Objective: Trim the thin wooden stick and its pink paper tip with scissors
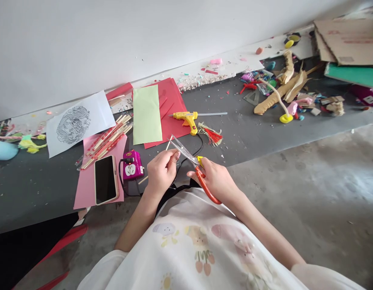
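Dark mat [249,133] below white wall: left hand [161,171] pinches stick [168,143], right hand [215,179] grips scissors [189,158].

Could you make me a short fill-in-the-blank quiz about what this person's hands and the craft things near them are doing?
1. The right hand holds scissors with ____ handles.
2. The left hand pinches a thin wooden ____.
3. The yellow glue gun lies partly on the ____ paper.
4. The phone rests on a ____ sheet.

Missing words: orange; stick; red; pink
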### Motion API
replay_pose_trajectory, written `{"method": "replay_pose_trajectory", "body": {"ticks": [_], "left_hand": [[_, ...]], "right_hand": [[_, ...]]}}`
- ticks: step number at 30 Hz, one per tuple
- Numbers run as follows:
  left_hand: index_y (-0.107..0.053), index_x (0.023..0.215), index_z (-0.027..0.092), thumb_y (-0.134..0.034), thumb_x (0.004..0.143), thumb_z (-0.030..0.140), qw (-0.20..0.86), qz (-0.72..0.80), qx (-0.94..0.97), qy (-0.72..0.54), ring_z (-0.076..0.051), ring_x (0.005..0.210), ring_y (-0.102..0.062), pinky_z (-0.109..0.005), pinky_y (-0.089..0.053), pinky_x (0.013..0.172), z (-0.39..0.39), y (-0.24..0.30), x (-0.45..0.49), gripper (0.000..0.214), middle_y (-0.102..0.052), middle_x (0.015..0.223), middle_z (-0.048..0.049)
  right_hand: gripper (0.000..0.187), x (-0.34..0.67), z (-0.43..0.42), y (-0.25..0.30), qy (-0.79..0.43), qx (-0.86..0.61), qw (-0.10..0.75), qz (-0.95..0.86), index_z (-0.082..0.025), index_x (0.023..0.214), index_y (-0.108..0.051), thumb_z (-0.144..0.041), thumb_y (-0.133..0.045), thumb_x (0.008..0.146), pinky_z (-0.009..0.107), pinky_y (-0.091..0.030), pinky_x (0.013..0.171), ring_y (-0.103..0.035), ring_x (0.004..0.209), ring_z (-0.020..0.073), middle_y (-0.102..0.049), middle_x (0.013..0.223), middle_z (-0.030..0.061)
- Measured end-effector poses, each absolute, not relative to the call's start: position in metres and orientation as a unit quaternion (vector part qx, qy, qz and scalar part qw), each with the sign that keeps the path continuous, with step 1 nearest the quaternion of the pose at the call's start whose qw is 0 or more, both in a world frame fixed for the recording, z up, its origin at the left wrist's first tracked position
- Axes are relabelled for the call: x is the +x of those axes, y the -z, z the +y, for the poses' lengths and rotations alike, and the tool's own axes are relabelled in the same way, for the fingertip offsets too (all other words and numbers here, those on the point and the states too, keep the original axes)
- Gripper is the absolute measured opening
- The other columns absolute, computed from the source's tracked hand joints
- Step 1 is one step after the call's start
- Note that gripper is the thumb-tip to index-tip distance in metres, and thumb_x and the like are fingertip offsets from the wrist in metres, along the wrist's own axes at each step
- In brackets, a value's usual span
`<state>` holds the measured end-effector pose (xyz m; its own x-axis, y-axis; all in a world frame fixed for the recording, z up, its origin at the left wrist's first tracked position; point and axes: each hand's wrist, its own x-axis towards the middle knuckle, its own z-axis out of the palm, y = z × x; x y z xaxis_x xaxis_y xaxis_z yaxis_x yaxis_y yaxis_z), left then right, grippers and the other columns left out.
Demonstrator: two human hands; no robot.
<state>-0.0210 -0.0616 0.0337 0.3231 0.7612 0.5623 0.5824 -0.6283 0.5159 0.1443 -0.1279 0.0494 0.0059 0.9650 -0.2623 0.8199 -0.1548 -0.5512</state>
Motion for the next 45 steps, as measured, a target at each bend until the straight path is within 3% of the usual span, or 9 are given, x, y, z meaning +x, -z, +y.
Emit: {"method": "replay_pose_trajectory", "body": {"ticks": [20,30,38,45], "left_hand": [[-0.062,0.089,0.018,-0.052,0.089,0.018,0.078,0.450,0.818,-0.349,-0.012,0.066,-0.065,-0.020,-0.045,0.062,-0.069,-0.021,-0.013,0.010,-0.070,0.077,-0.0025],[-0.061,0.094,0.018,-0.052,0.089,0.017,0.033,0.441,0.824,-0.354,-0.013,0.071,-0.067,-0.022,-0.046,0.064,-0.096,-0.026,-0.006,0.011,-0.072,0.083,-0.0028],[-0.061,0.092,0.018,-0.051,0.089,0.016,0.002,0.451,0.821,-0.350,-0.011,0.066,-0.065,-0.022,-0.042,0.060,-0.119,-0.032,0.002,0.011,-0.071,0.077,-0.0006],[-0.061,0.093,0.018,-0.051,0.090,0.017,-0.025,0.452,0.828,-0.331,-0.012,0.070,-0.066,-0.022,-0.043,0.063,-0.120,-0.029,0.000,0.011,-0.071,0.081,-0.0015]], "right_hand": [[0.041,0.147,-0.134,-0.028,-0.293,-0.712,0.109,-0.628,-0.024,0.070,-0.032,-0.060,-0.037,0.090,0.025,-0.024,0.052,-0.051,0.054,0.0163,-0.055,0.062,-0.0002],[0.032,0.155,-0.158,-0.024,-0.314,-0.681,0.150,-0.644,-0.023,0.076,-0.038,-0.052,-0.041,0.090,0.024,-0.031,0.054,-0.054,0.057,0.0159,-0.059,0.069,0.0003],[0.033,0.160,-0.170,-0.023,-0.353,-0.635,0.199,-0.658,-0.021,0.092,-0.045,-0.053,-0.039,0.090,0.028,-0.039,0.062,-0.063,0.080,0.0224,-0.064,0.086,0.0067],[0.037,0.165,-0.169,-0.026,-0.351,-0.627,0.171,-0.674,-0.022,0.084,-0.043,-0.057,-0.036,0.091,0.026,-0.037,0.058,-0.058,0.067,0.0186,-0.060,0.077,0.0031]]}}
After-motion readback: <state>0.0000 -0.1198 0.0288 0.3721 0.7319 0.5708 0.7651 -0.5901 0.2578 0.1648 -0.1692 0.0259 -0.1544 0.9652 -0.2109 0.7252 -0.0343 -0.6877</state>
